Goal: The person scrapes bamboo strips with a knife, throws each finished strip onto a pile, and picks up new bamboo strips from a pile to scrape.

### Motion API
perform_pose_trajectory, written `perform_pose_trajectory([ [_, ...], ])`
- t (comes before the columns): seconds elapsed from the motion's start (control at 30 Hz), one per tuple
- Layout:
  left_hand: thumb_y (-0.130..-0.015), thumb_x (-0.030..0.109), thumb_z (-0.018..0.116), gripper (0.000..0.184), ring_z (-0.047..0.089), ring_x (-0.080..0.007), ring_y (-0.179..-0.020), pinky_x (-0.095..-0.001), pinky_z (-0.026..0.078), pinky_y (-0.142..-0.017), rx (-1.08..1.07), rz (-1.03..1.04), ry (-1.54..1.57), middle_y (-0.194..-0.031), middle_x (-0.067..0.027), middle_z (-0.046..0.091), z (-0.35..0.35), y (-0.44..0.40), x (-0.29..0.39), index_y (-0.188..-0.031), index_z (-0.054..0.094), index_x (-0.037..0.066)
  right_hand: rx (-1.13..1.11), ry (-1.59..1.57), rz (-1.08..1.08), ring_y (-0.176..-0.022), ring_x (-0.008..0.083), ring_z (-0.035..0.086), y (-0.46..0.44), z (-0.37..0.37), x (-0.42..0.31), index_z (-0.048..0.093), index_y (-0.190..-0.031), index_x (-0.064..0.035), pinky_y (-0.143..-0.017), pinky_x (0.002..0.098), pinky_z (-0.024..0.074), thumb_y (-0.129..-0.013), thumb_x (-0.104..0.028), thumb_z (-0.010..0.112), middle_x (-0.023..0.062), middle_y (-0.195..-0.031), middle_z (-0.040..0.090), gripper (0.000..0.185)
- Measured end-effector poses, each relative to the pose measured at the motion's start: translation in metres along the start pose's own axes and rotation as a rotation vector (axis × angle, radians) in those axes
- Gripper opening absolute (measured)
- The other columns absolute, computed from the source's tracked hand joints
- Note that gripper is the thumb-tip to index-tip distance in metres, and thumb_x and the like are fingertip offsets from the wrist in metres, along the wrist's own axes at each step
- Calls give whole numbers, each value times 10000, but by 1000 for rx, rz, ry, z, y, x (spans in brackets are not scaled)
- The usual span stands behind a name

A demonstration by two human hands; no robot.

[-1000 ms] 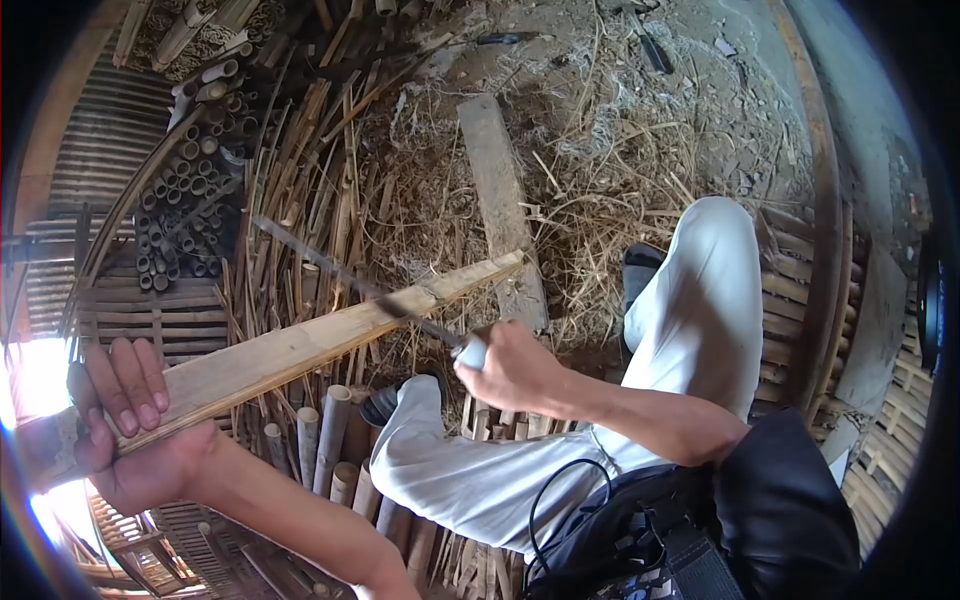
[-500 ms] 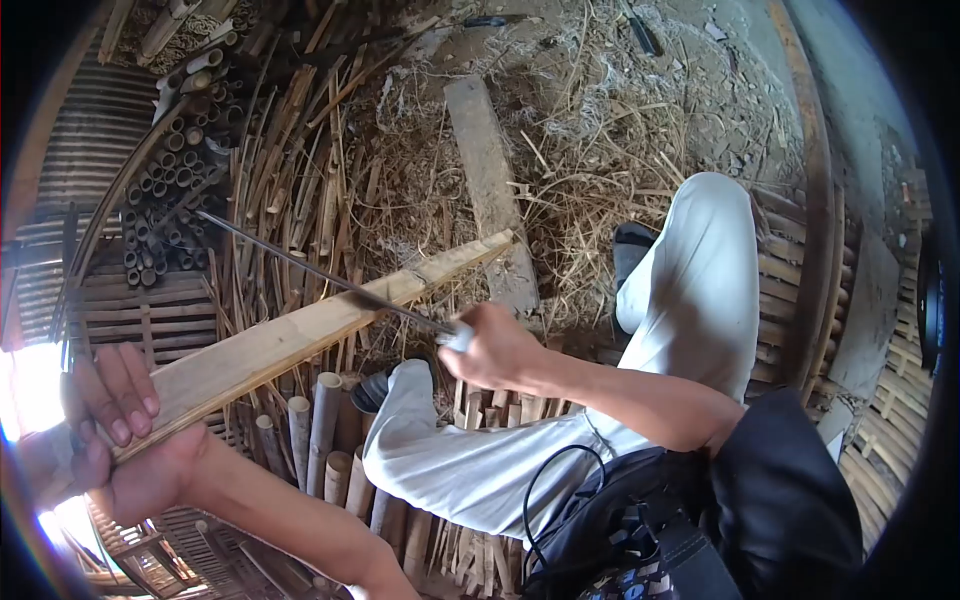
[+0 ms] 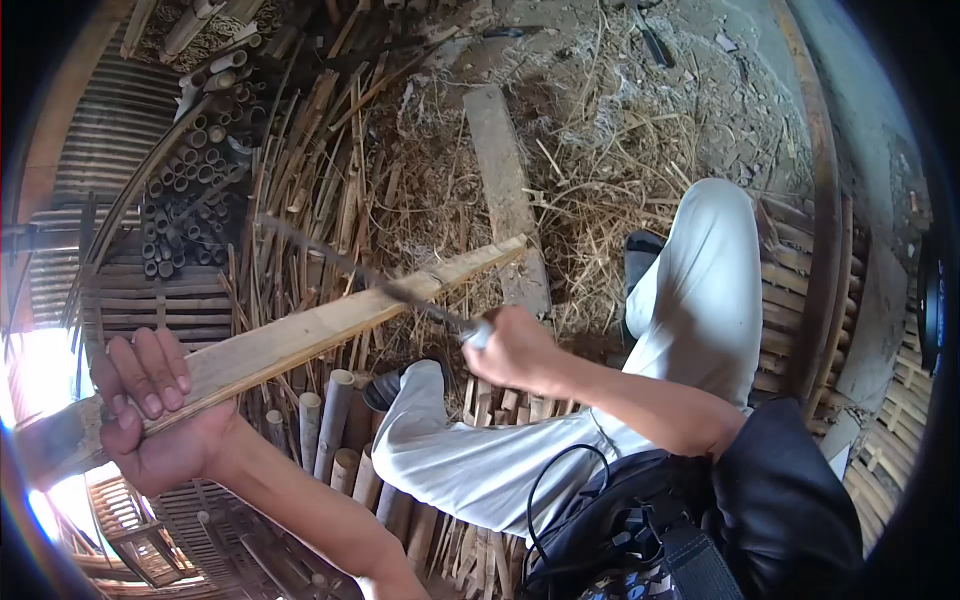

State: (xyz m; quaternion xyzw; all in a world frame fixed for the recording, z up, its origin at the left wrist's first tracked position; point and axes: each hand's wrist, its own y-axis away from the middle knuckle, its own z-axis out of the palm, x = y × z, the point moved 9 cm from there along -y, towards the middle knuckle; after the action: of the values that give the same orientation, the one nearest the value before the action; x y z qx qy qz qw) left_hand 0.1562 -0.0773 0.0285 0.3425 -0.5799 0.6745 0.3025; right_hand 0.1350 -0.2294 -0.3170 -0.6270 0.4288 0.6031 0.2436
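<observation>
A long pale slat (image 3: 300,335), wood or bamboo, runs slantwise from the lower left up to the middle. My left hand (image 3: 150,410) is closed round its near end, with the thumb below and the fingers over the top face. In my right hand (image 3: 515,350) is the light-coloured handle of a long thin blade (image 3: 400,292). The blade lies across the slat past its middle and is smeared by motion; whether it is a knife or a saw I cannot tell. The slat's far tip overlaps a flat board (image 3: 500,165) on the ground.
Bamboo shavings (image 3: 600,230) cover the ground. Bamboo tubes (image 3: 190,210) are stacked at left, with long strips (image 3: 310,170) beside them. Cut bamboo poles (image 3: 335,420) stand below the slat. My bent leg (image 3: 705,270) is at right. A dark-handled tool (image 3: 652,42) lies at the top.
The whole view has shifted slightly, moving things rightward in the picture. The blade has moved a little along the slat toward its far end and is now blurred. Both grips stay the same.
</observation>
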Motion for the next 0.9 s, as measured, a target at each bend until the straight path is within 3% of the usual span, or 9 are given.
perform_pose_trajectory([
  [0.2,-630,97,519,130,343,-113,-475,-236,294,-477,21,9,50,-559,-24,378,13,-1,0,-658,393,118,142,96,-323,-329,135,448,8,-14,-61,593,-749,99,-275,285,354,-818,-38,574,98,-483,527,155],
  [0.3,-633,96,525,135,343,-112,-478,-236,291,-477,15,34,81,-560,-24,379,4,2,-3,-657,394,116,228,23,-467,-360,124,490,11,-14,-91,623,-734,-13,-296,285,367,-833,-81,577,67,-512,557,128],
  [0.4,-631,96,534,141,342,-109,-478,-233,289,-478,-9,24,57,-562,-22,379,2,5,-1,-657,397,114,-144,-112,118,-347,106,452,-6,12,25,603,-697,-40,-291,309,364,-862,-100,538,36,-497,526,187],
  [0.43,-631,97,537,142,342,-108,-479,-232,290,-478,-32,1,75,-564,-21,380,-3,6,-1,-656,398,114,0,255,11,-330,104,420,-16,0,55,592,-685,-5,-271,290,329,-860,-93,539,44,-488,506,203],
  [0.53,-624,100,543,153,343,-107,-476,-232,292,-478,-16,27,94,-567,-20,385,-2,6,-1,-655,394,116,238,171,-340,-317,109,391,-4,-14,-4,596,-727,55,-259,278,296,-855,-71,543,55,-473,498,188],
  [0.7,-618,103,547,150,356,-111,-476,-238,304,-494,-49,-1,79,-573,-22,396,4,12,-1,-665,405,114,207,25,-444,-351,145,460,0,-9,-77,627,-755,33,-302,287,363,-831,-56,560,88,-507,539,135],
  [0.8,-615,98,547,147,362,-114,-484,-240,311,-508,-41,4,42,-583,-21,399,14,9,1,-678,415,110,-103,-231,198,-405,129,531,-7,6,24,616,-727,-20,-317,292,387,-862,-83,558,106,-571,594,160],
  [0.87,-611,96,547,149,363,-114,-490,-239,313,-512,-33,26,11,-589,-20,402,46,15,3,-686,419,107,230,482,-124,-375,123,497,-24,-10,102,608,-666,8,-295,286,373,-800,-112,612,62,-487,539,181],
  [0.9,-609,95,547,151,364,-115,-492,-239,313,-513,-44,41,23,-592,-19,402,49,13,4,-689,420,107,291,438,-177,-374,123,495,-27,-16,92,615,-680,13,-290,284,367,-804,-109,612,62,-484,537,174],
])
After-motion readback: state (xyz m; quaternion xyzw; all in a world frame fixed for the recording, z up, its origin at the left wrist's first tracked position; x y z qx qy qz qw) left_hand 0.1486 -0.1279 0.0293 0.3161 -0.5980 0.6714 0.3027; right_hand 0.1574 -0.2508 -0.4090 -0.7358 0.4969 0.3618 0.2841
